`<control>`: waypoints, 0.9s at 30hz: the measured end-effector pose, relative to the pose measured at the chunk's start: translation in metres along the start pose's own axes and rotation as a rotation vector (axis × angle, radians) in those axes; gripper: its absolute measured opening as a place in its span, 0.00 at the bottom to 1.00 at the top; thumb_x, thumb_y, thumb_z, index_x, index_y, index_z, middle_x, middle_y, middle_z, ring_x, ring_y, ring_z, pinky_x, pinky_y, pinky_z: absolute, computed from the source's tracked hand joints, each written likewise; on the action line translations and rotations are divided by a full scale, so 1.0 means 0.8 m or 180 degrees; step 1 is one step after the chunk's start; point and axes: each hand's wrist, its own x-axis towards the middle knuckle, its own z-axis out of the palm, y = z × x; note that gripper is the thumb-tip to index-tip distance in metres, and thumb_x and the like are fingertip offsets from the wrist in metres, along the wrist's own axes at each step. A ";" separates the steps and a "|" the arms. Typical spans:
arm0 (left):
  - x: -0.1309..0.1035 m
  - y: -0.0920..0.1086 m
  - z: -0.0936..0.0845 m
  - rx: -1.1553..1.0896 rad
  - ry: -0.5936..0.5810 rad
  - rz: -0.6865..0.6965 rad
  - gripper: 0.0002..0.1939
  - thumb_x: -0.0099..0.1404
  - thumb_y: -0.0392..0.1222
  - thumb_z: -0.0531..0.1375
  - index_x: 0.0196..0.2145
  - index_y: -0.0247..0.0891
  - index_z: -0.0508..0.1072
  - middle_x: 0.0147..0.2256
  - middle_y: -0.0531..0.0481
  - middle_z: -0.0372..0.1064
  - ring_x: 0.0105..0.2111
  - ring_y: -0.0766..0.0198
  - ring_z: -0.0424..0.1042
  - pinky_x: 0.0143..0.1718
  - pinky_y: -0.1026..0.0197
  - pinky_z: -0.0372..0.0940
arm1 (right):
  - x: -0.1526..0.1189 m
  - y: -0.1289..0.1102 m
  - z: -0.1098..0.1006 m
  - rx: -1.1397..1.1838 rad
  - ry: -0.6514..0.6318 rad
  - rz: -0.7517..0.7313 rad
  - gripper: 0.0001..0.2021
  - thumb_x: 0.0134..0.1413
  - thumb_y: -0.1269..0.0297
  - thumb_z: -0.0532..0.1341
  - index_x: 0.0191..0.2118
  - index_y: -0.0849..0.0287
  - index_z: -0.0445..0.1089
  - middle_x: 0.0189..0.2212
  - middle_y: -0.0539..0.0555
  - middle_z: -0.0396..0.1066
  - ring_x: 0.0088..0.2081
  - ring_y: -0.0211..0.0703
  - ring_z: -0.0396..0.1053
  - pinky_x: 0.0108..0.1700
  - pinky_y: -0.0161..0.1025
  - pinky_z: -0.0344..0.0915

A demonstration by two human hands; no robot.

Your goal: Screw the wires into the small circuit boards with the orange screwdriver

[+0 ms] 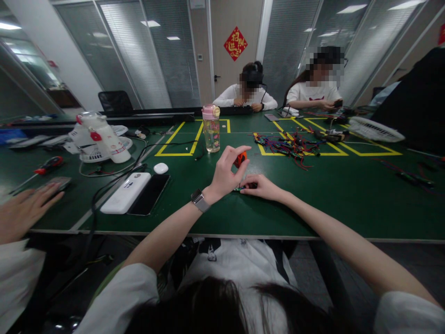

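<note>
My left hand (225,170), with a watch on its wrist, is raised a little above the green table. Its thumb and fingers curl around a small orange-and-black object (240,159); most of that is hidden, so I cannot tell its kind. Just below and to the right, my right hand (263,187) rests low at the tabletop, fingers closed on a small green circuit board (238,189). Only the board's edge shows past the fingertips. Beyond both hands lies a tangled pile of circuit boards with red and dark wires (290,144).
A pink-lidded bottle (211,130) stands beyond my left hand. Leftward lie a black phone (149,195), a white power bank (125,192), cables and a white fan (100,139). A co-worker's hand (31,206) reaches in at far left. Two people sit opposite.
</note>
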 end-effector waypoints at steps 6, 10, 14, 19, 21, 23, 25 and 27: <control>-0.001 0.000 0.001 0.0025 -0.0019 0.0024 0.13 0.69 0.39 0.54 0.51 0.40 0.65 0.37 0.49 0.66 0.34 0.65 0.65 0.38 0.60 0.64 | 0.000 0.000 0.000 0.0011 -0.0024 -0.0018 0.13 0.52 0.57 0.65 0.37 0.62 0.77 0.26 0.51 0.66 0.27 0.37 0.62 0.31 0.35 0.59; -0.001 -0.001 0.001 0.0004 0.0003 0.0043 0.13 0.68 0.38 0.54 0.51 0.40 0.65 0.37 0.49 0.67 0.35 0.65 0.65 0.39 0.59 0.64 | 0.000 0.001 0.000 0.0044 -0.0019 0.0008 0.13 0.52 0.57 0.65 0.37 0.62 0.77 0.26 0.51 0.66 0.27 0.37 0.62 0.31 0.35 0.59; -0.001 -0.001 0.002 -0.0035 0.0014 0.0059 0.13 0.68 0.38 0.55 0.50 0.39 0.66 0.38 0.49 0.67 0.35 0.65 0.66 0.39 0.60 0.63 | 0.000 0.002 0.001 0.0034 -0.0024 0.0007 0.13 0.52 0.56 0.65 0.37 0.62 0.77 0.26 0.51 0.66 0.27 0.37 0.63 0.31 0.35 0.59; 0.000 -0.001 0.002 -0.0048 0.0030 0.0089 0.12 0.68 0.37 0.55 0.49 0.39 0.66 0.38 0.49 0.67 0.35 0.65 0.66 0.39 0.61 0.64 | 0.000 0.003 0.001 0.0034 -0.0021 -0.0025 0.14 0.52 0.56 0.65 0.36 0.62 0.77 0.26 0.51 0.66 0.27 0.37 0.62 0.31 0.35 0.59; 0.000 0.000 0.001 -0.0053 0.0022 0.0079 0.12 0.68 0.37 0.55 0.49 0.39 0.66 0.38 0.49 0.67 0.35 0.65 0.66 0.39 0.61 0.64 | 0.000 0.003 0.001 0.0037 -0.0020 -0.0027 0.14 0.52 0.55 0.64 0.37 0.62 0.77 0.26 0.51 0.66 0.27 0.37 0.62 0.30 0.35 0.59; 0.000 0.000 0.001 -0.0066 0.0020 0.0074 0.13 0.68 0.37 0.55 0.50 0.39 0.66 0.38 0.49 0.67 0.36 0.65 0.66 0.39 0.61 0.64 | 0.000 0.003 0.001 0.0032 -0.0018 -0.0020 0.14 0.52 0.55 0.64 0.37 0.62 0.77 0.26 0.51 0.66 0.27 0.37 0.62 0.30 0.35 0.59; 0.000 0.001 0.001 -0.0076 0.0020 0.0077 0.13 0.68 0.37 0.55 0.50 0.39 0.66 0.38 0.49 0.67 0.36 0.65 0.66 0.39 0.61 0.64 | 0.000 0.003 0.001 0.0024 -0.0011 -0.0018 0.14 0.52 0.54 0.64 0.36 0.62 0.77 0.26 0.51 0.66 0.27 0.37 0.62 0.30 0.35 0.59; -0.001 0.001 0.001 -0.0074 0.0017 0.0075 0.13 0.68 0.37 0.54 0.50 0.39 0.66 0.39 0.49 0.67 0.35 0.65 0.66 0.39 0.61 0.64 | 0.000 0.004 0.001 0.0018 -0.0007 -0.0025 0.14 0.52 0.54 0.64 0.36 0.62 0.77 0.26 0.51 0.66 0.27 0.37 0.63 0.31 0.35 0.59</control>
